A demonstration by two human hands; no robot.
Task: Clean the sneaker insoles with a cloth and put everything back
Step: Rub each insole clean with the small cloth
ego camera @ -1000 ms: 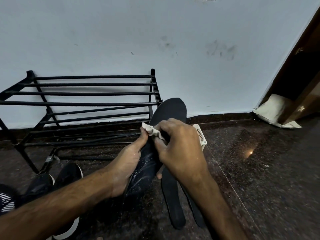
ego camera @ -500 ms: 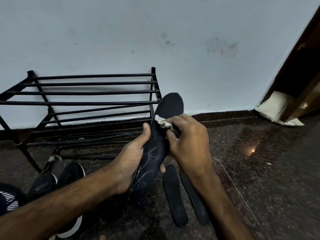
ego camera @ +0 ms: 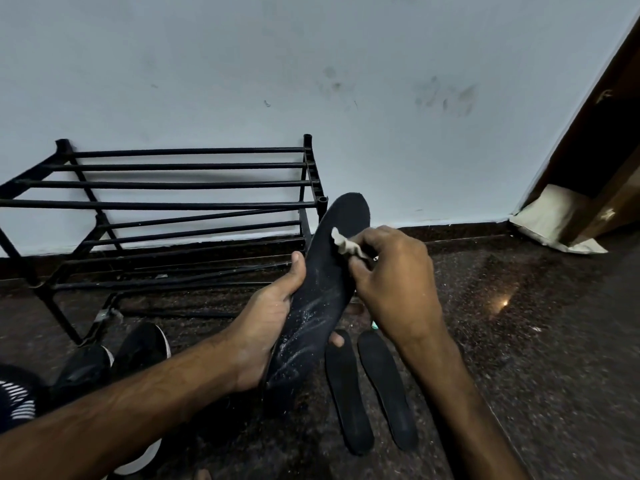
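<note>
Cloth [ego camera: 346, 243] pinched in right hand [ego camera: 394, 289] touches insole [ego camera: 322, 299] gripped by left hand [ego camera: 266, 323], centre frame; two insoles [ego camera: 367, 389] on floor below

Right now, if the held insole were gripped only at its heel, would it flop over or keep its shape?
Probably keeps shape: the insole rises above the left hand, only gently curved though the cloth presses on it. It looks thin, so likely light. Its pale streaks may make it slick.

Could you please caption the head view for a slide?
Left hand holds a dark insole while the right hand presses a pale cloth against it.
</note>
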